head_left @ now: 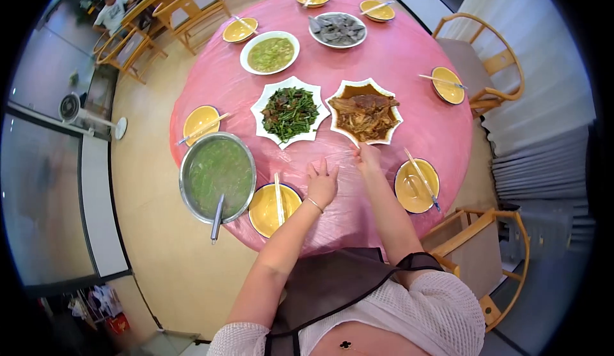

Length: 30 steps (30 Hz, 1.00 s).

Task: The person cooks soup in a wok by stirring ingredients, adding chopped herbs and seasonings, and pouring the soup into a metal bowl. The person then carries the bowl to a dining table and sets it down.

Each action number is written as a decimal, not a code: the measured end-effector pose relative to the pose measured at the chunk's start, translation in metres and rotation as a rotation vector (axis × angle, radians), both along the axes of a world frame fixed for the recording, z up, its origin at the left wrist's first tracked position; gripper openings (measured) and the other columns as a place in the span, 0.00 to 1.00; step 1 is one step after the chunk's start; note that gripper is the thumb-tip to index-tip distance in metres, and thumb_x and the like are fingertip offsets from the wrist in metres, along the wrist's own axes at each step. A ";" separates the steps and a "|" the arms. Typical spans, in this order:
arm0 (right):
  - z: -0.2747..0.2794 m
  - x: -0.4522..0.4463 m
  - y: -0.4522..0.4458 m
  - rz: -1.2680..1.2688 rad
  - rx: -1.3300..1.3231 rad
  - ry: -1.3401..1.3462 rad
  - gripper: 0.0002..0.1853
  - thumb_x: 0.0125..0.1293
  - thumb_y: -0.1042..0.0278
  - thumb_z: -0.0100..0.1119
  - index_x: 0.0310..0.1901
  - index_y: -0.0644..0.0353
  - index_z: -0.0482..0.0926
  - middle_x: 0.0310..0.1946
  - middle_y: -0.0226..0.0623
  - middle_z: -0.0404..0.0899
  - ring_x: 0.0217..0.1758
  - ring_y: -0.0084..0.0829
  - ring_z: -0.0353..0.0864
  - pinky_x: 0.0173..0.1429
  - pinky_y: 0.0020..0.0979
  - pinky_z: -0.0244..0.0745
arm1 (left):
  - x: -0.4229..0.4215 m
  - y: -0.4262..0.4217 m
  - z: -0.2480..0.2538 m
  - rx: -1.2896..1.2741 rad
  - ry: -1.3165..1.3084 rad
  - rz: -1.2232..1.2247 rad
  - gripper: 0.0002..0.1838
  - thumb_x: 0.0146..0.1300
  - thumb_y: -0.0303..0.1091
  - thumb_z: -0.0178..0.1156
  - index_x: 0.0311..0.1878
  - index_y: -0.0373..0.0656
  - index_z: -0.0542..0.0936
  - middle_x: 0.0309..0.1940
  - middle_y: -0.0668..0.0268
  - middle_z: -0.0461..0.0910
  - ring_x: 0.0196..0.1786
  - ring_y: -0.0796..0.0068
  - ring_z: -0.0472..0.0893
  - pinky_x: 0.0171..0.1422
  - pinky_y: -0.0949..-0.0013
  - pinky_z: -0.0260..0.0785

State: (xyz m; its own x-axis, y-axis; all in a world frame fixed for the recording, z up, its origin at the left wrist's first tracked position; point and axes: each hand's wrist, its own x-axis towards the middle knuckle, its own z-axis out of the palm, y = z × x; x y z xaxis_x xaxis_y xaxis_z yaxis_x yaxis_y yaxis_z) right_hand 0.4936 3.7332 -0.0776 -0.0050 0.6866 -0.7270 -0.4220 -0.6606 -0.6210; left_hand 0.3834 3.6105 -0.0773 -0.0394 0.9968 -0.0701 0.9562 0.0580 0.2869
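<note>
My left hand (322,183) rests over the pink table cover (288,160) with its fingers spread, holding nothing. The fingers of my right hand (366,156) are closed at the near edge of a star-shaped white plate (334,123) of brown meat in sauce (366,108). Left of that plate, a similar white plate (258,110) bears green vegetables (289,114). A yellow bowl with chopsticks (261,214) stands left of my left hand, beside a steel basin of green soup (220,172) with a ladle (218,218). Right of my right forearm is another yellow bowl (411,193).
Farther back are a bowl of green soup (270,52), a plate of grey pieces (338,31) and several yellow bowls with chopsticks. Wooden chairs (492,62) surround the round table. A person (113,12) sits at the far left; a fan (71,108) stands nearer.
</note>
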 end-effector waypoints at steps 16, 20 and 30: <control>0.028 0.023 -0.065 0.042 -0.088 0.079 0.10 0.60 0.68 0.49 0.35 0.68 0.69 0.26 0.42 0.75 0.19 0.24 0.71 0.17 0.17 0.63 | -0.003 -0.023 0.041 -0.289 -0.021 -0.097 0.21 0.52 0.36 0.49 0.52 0.43 0.69 0.52 0.54 0.65 0.55 0.49 0.63 0.54 0.42 0.54; 0.018 -0.029 -0.061 0.377 0.129 0.224 0.10 0.59 0.68 0.52 0.35 0.66 0.68 0.28 0.42 0.74 0.25 0.27 0.72 0.26 0.22 0.70 | -0.013 -0.059 0.066 0.074 -0.180 -0.159 0.20 0.50 0.35 0.55 0.48 0.42 0.71 0.52 0.53 0.65 0.54 0.47 0.63 0.55 0.54 0.59; -0.011 -0.123 0.006 0.212 0.193 0.100 0.06 0.52 0.82 0.45 0.34 0.70 0.69 0.27 0.46 0.71 0.20 0.34 0.72 0.20 0.30 0.69 | -0.082 -0.207 0.175 -0.012 -0.716 0.298 0.19 0.53 0.32 0.56 0.49 0.37 0.70 0.40 0.51 0.74 0.42 0.54 0.74 0.46 0.63 0.66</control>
